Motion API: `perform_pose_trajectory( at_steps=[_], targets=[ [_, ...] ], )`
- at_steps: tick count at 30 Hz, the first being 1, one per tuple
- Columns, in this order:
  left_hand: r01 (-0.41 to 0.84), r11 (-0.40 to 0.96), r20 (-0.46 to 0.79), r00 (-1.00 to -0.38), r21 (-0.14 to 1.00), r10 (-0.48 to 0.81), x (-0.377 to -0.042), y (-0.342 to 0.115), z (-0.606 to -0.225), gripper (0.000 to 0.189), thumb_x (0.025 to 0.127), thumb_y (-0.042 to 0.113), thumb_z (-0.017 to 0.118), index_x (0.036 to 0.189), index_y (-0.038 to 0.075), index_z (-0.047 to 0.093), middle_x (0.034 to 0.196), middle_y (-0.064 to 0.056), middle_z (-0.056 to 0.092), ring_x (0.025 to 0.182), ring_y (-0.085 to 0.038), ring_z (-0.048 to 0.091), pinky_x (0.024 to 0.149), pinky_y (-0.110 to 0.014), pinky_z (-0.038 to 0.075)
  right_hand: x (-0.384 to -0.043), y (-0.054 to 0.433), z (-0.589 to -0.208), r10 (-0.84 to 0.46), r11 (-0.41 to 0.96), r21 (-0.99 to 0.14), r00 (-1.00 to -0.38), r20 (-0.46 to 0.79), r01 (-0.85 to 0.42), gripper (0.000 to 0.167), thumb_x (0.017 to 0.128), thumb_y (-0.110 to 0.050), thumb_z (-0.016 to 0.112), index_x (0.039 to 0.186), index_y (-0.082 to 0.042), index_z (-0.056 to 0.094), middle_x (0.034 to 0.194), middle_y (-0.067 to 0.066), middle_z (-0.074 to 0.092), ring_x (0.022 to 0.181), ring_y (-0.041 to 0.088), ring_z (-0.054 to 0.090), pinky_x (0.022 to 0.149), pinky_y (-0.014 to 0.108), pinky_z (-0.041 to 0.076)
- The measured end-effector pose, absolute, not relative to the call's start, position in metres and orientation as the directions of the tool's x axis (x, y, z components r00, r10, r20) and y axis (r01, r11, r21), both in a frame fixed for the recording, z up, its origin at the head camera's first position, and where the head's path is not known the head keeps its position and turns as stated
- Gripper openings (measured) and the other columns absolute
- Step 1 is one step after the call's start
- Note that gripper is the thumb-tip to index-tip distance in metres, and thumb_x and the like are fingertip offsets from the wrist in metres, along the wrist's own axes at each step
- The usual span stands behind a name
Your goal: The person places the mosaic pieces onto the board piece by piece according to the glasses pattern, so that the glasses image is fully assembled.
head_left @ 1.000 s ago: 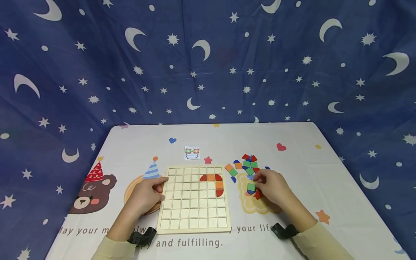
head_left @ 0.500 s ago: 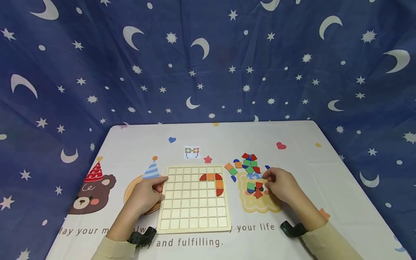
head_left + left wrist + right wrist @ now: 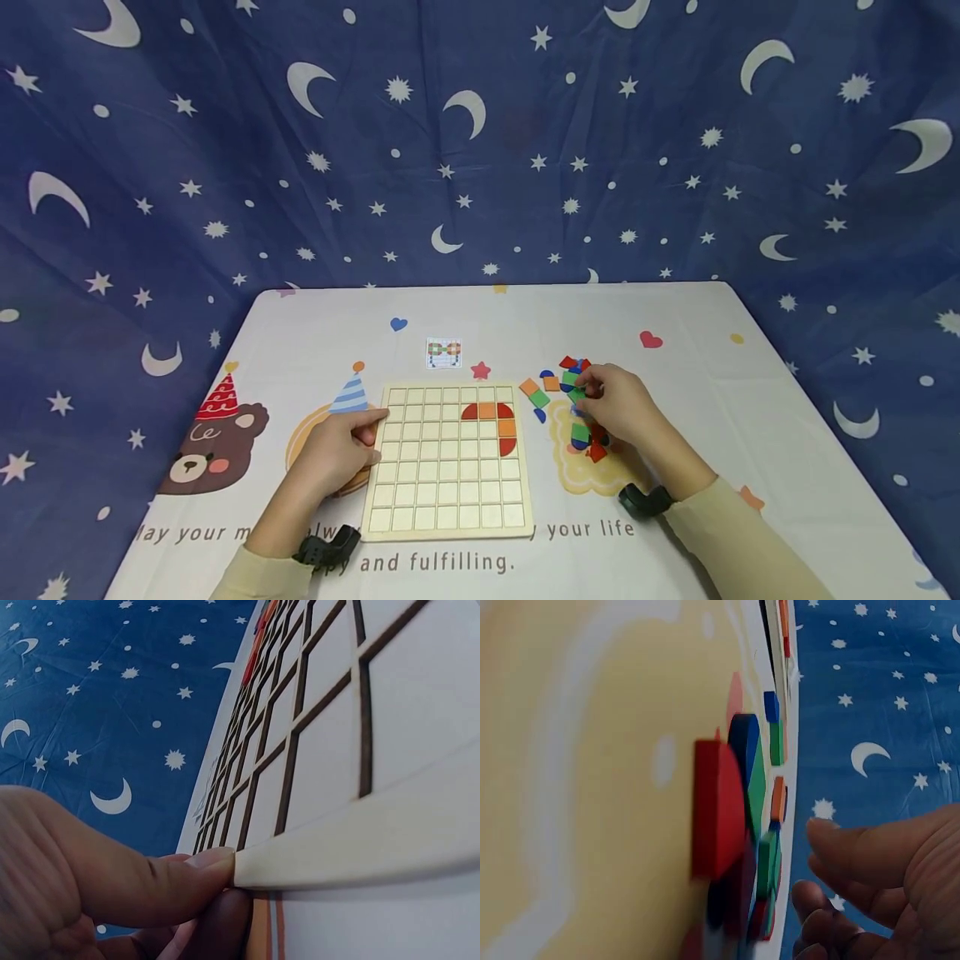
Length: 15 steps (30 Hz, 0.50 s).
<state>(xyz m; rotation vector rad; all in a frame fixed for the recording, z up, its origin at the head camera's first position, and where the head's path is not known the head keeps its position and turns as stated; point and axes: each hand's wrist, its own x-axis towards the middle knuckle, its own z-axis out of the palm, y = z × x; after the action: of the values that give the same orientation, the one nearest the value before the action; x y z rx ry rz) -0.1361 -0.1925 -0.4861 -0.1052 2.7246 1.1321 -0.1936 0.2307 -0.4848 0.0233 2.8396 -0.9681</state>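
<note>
While right hand (image 3: 618,404) partly hides tiles (image 3: 570,380) — card (image 3: 444,353) lies beyond board (image 3: 437,472).

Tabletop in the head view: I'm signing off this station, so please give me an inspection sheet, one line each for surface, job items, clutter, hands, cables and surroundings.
Surface: white printed cloth, lying largely flat.
Job items: pale grid board holding five set pieces, three red and two orange; small picture card beyond it; loose coloured pieces to its right.
Clutter: nothing seen.
Hands: left hand touches the board's left edge; right hand is over the loose coloured pieces, no piece visible in it.
Cables: nothing seen.
Surroundings: blue curtain with white moons and stars, behind and to both sides.
</note>
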Motion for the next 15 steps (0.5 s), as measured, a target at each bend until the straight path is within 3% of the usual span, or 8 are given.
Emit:
perform_pose_trajectory(
  at_steps=[7,15],
  targets=[
    [-0.143,0.703,-0.2,-0.98,0.697,-0.001,-0.138,-0.193,-0.488,0.065,0.079,-0.003,0.083,0.141,0.013,0.073,0.091,-0.004,0.065,0.079,-0.017,0.055,0.073,-0.03,0.044,-0.215,0.211,-0.489,-0.061,0.83,-0.557,-0.987,-0.149,0.033,0.034,0.092,-0.021,0.085,0.125,-0.013,0.076,0.104,0.009,0.063,0.097,0.026,0.059,0.08,0.035,0.06],
    [-0.154,0.699,-0.206,-0.979,0.698,-0.01,-0.136,-0.194,-0.49,0.065,0.079,-0.004,0.083,0.141,0.014,0.073,0.091,-0.004,0.064,0.079,-0.018,0.055,0.073,-0.031,0.043,-0.228,0.201,-0.491,-0.072,0.865,-0.502,-0.986,-0.149,0.013,0.026,0.093,-0.021,0.083,0.116,-0.009,0.078,0.106,0.011,0.066,0.093,0.026,0.06,0.085,0.042,0.06]
  ],
)
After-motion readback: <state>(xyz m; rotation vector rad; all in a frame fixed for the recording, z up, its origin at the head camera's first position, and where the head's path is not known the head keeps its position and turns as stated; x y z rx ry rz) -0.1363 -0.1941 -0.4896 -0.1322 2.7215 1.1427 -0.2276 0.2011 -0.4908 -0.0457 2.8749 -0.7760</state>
